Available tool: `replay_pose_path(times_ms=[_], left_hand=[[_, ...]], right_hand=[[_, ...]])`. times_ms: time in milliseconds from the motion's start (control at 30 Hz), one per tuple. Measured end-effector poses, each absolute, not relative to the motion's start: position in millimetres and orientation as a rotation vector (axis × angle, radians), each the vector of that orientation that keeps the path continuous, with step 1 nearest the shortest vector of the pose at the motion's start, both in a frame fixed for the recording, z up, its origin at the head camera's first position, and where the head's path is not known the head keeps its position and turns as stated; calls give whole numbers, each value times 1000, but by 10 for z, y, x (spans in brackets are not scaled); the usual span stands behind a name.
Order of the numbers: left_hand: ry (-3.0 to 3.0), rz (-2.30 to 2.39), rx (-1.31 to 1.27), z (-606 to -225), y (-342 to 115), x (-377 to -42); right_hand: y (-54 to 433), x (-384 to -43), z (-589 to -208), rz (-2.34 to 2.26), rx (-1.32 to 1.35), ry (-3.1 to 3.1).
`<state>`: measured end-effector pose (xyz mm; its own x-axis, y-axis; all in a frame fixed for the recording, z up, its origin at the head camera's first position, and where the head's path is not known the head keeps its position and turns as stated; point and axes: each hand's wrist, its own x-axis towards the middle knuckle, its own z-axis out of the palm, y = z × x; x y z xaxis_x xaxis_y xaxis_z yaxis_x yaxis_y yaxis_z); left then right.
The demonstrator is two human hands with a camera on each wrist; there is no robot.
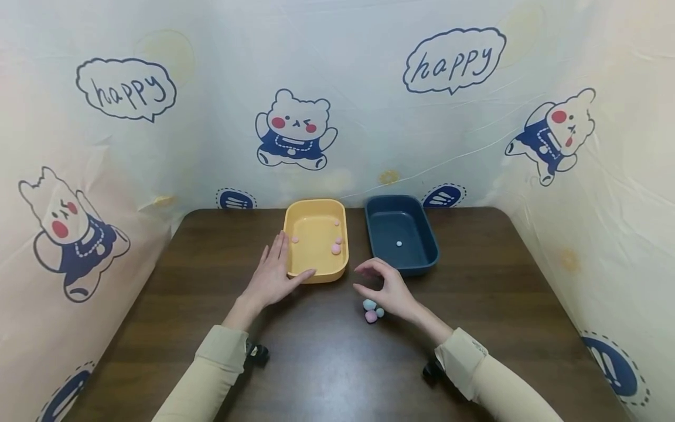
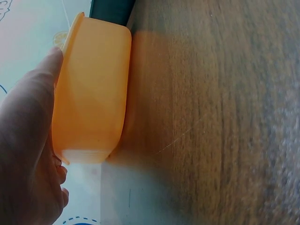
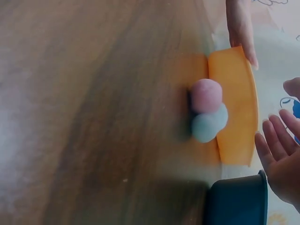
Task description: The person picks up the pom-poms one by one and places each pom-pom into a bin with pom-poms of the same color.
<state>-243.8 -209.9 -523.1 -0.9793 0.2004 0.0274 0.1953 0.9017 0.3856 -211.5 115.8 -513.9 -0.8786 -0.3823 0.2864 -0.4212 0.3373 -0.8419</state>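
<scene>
My left hand lies along the left side of a yellow tray, fingers straight at the rim and thumb across its near corner. Several small pink balls sit inside that tray. My right hand hovers by a cluster of three small balls on the table: a pale blue ball, a smaller blue-green ball and a pink ball. Its thumb and curved fingers are spread apart, with nothing between them. In the right wrist view the pink ball and bluish balls overlap the yellow tray.
A dark blue tray stands right of the yellow one, with one small pale ball in it. Both trays are near the back edge of the brown wooden table. A printed cloth hangs behind and at the sides.
</scene>
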Motion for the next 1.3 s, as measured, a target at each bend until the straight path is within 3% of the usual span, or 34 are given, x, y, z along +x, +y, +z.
replay_pose_path(times_ms=[1300], left_hand=[[3056, 623, 324, -5236, -2109, -2431]], right_hand=[[1540, -1861, -5441, 1461, 913, -2676]])
